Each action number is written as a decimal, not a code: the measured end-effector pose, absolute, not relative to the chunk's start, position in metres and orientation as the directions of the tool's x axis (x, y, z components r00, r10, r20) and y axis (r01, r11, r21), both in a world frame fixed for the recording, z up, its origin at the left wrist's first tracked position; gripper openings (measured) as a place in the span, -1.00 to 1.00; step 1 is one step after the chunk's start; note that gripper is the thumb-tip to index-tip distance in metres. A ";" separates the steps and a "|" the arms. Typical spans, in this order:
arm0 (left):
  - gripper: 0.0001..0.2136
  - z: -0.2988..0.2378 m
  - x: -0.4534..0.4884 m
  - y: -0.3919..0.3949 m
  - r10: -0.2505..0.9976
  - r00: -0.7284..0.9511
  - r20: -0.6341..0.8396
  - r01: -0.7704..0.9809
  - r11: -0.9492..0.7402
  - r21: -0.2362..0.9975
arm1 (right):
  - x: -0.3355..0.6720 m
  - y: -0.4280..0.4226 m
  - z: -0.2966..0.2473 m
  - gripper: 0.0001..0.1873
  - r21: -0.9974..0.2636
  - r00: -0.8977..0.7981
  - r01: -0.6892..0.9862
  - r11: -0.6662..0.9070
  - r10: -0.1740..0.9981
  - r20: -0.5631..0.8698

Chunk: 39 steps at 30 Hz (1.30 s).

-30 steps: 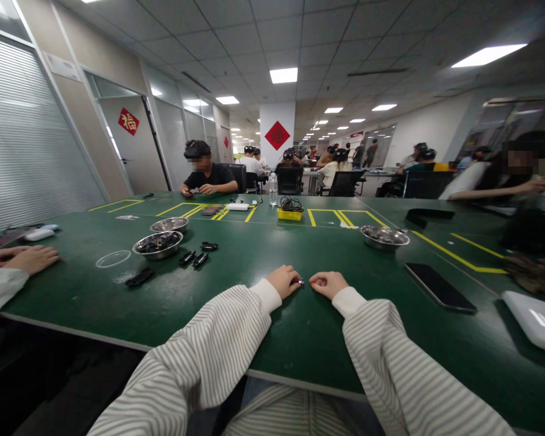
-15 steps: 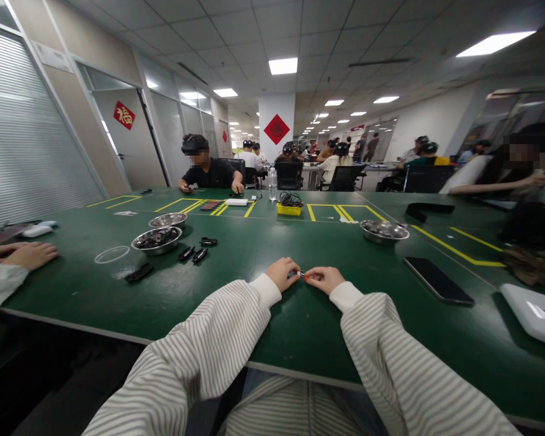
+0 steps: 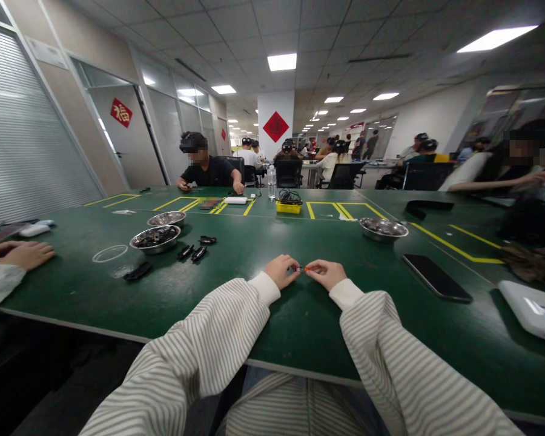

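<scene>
My left hand (image 3: 280, 271) pinches a small dark and silver part (image 3: 299, 269) over the middle of the green table. From the other side, the closed fingertips of my right hand (image 3: 327, 274) meet the same part. A spot of orange shows at the right fingertips; whether it belongs to the part or to the fingers I cannot tell. The fingers hide most of the piece, so its exact kind is unclear. Several black plastic pieces (image 3: 199, 254) lie on the table to the left, beside a metal bowl (image 3: 142, 247) filled with dark parts.
A second bowl (image 3: 181, 216) stands behind the full one. To the right are another metal bowl (image 3: 367, 234), a phone (image 3: 436, 277) and a white case (image 3: 533, 312). A yellow tray (image 3: 289, 208) holds black cable. A co-worker's hand (image 3: 29, 255) rests at the left edge.
My fingers have shifted slightly around the small part, and a little more of it shows between the fingertips. The camera view has moved a touch.
</scene>
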<state>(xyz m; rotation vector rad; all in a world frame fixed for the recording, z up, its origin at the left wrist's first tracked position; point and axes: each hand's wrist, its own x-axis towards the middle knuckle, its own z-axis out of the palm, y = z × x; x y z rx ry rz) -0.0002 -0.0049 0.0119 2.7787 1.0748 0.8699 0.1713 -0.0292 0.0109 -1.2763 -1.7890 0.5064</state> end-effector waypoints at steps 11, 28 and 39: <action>-0.82 0.013 -0.001 -0.006 0.576 0.628 0.523 0.543 -0.806 0.234 | 0.171 -0.029 0.008 -0.74 -0.797 -0.131 0.453 0.398 0.915 0.382; -0.79 0.015 -0.002 -0.008 0.546 0.644 0.535 0.536 -0.822 0.193 | 0.168 -0.029 0.008 -0.73 -0.906 -0.101 0.282 0.315 0.949 0.298; -0.76 0.011 -0.005 -0.004 0.506 0.689 0.520 0.534 -0.838 0.108 | 0.170 -0.028 0.008 -0.81 -0.789 -0.161 0.469 0.397 0.917 0.365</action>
